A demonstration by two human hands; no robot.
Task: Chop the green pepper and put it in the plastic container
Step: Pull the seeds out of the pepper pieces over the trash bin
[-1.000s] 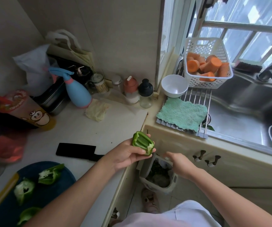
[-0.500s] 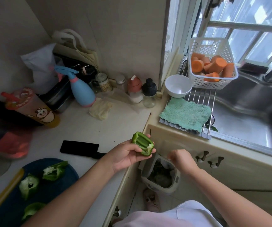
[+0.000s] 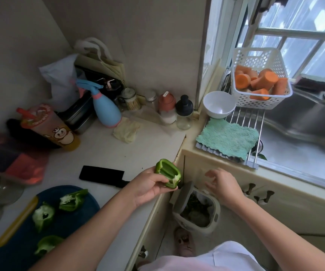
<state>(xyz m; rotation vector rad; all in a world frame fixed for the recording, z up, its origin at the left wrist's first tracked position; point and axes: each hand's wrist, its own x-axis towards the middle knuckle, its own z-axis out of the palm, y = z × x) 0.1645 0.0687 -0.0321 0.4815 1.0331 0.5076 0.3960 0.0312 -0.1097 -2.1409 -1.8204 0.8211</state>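
My left hand (image 3: 150, 187) grips a green pepper piece (image 3: 168, 173), hollow side up, at the counter's edge above a small waste bin (image 3: 197, 211). To its right, my right hand (image 3: 223, 185) hovers over the bin with its fingers spread and nothing in it. Three more pepper pieces (image 3: 72, 200) (image 3: 43, 216) (image 3: 47, 244) lie on the dark blue cutting board (image 3: 15, 245) at the lower left. A black cleaver (image 3: 102, 175) lies flat on the counter between board and hand. The white plastic basket (image 3: 261, 61) with carrot chunks stands on the sink rack.
Along the back wall stand a blue spray bottle (image 3: 107, 110), jars, a drink cup (image 3: 46, 127) and bags. A white bowl (image 3: 219, 104) and green cloth (image 3: 229, 137) rest on the rack over the steel sink (image 3: 304, 137). My foot shows on the floor beside the bin.
My right hand has risen from the bin and spread its fingers. The left hand keeps hold of the pepper piece at about the same spot.
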